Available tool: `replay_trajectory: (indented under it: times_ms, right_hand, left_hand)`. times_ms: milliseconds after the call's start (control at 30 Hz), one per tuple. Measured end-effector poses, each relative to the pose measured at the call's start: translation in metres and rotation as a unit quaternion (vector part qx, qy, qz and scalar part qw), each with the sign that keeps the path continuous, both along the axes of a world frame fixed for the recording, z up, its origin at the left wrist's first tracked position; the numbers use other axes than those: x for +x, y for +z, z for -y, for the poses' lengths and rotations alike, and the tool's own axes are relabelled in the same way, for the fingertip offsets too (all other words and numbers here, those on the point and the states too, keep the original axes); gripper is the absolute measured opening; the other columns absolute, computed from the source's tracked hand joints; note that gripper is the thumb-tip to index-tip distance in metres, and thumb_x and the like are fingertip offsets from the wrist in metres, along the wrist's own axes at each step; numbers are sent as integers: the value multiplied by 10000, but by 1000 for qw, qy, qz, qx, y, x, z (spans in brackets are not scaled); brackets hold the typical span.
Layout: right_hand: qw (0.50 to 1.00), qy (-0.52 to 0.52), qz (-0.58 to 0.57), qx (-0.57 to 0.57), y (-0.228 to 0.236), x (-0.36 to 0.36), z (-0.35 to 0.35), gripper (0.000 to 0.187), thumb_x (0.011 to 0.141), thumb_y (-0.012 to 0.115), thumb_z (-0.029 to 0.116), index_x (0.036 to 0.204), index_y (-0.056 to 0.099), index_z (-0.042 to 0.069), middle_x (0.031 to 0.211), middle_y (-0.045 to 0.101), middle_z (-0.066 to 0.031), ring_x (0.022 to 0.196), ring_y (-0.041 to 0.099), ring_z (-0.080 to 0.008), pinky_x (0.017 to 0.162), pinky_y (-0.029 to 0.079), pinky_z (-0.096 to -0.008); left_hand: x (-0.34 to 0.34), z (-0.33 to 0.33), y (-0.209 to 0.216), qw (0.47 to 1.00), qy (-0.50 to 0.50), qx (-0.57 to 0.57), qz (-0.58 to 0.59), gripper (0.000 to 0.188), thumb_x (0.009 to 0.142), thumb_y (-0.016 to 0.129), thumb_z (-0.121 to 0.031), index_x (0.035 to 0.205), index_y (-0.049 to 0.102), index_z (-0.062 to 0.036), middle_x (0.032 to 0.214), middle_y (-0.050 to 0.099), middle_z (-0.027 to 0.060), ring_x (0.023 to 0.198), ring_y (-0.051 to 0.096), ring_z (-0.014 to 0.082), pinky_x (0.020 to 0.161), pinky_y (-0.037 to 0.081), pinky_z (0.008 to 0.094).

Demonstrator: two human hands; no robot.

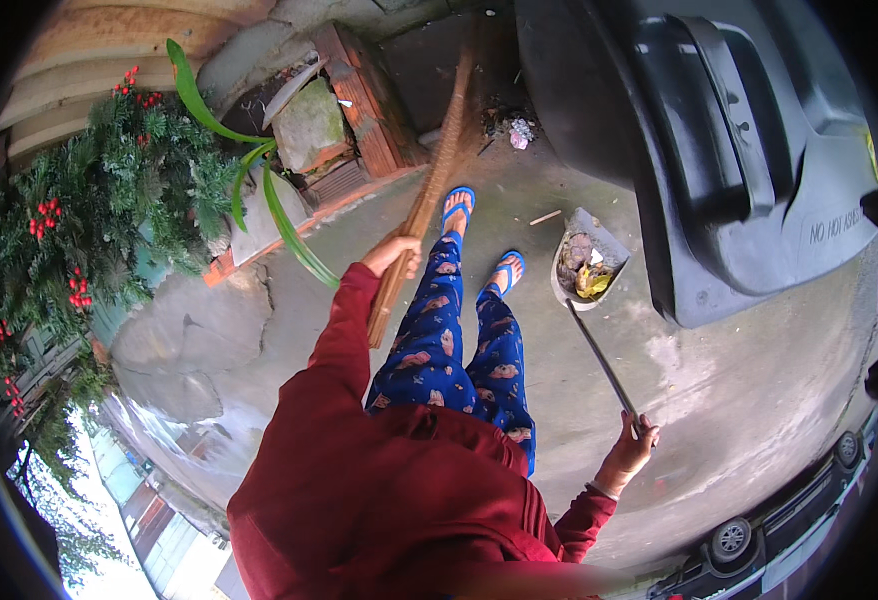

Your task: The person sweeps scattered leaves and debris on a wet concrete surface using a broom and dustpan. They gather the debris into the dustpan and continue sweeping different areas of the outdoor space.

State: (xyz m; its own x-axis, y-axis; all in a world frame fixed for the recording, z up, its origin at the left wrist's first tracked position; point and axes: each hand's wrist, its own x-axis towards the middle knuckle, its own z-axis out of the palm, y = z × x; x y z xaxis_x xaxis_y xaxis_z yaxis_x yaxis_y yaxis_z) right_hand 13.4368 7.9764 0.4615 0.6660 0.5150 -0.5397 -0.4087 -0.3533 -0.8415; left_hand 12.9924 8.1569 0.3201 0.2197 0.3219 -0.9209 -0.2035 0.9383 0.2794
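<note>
My left hand (391,256) is wrapped round a long brown stick broom (424,205), whose far end reaches up to the dark ground by the bricks, where it blurs. Lower right, my right hand (627,455) grips the thin dark handle of a dustpan (609,236). The pan rests on the concrete, right of my feet. Inside it lie dry leaves (579,252), a yellow leaf and other scraps. Beyond my feet, near the broom's far end, a small heap of debris (499,122) includes a crumpled pale pinkish piece (521,133).
A large dark grey wheeled bin (719,150) stands at the right. To the left are stacked bricks (364,100), a long-leaved plant (284,220) and greenery with red berries (89,210). A short stick (545,217) lies near the pan. A vehicle (729,542) shows lower right.
</note>
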Motion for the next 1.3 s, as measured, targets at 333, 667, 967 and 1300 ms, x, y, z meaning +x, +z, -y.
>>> replay_trajectory:
  times_ms: [333,667,967,1300]
  right_hand:
    - [994,106,7,-3,-28,18,-5,195,878,426,194,789,440,22,829,488,-84,825,488,-162,842,423,-357]
    - [987,157,-6,25,-18,27,7,197,864,459,216,781,450,38,813,501,-75,801,494,-150,820,422,-343]
    - [988,140,-32,52,-45,24,14,181,843,500,180,737,467,37,792,510,-63,787,503,-162,820,412,-337]
    - [971,232,24,41,-63,8,7,190,833,521,169,705,486,33,802,540,-46,812,502,-116,866,376,-291]
  left_hand:
    - [60,-40,-80,982,-101,70,-141,252,627,531,-143,792,355,-71,619,495,68,498,491,172,462,427,275]
    - [92,64,-73,939,-268,-2,-215,753,519,565,-57,1161,178,12,659,501,161,466,517,241,383,436,363]
    - [69,141,48,992,-106,31,-57,388,637,537,-88,970,337,-86,597,438,56,439,465,138,353,396,307]
    - [60,-7,-43,953,-92,233,-173,420,609,571,-87,978,375,-42,581,474,87,425,474,168,353,409,316]
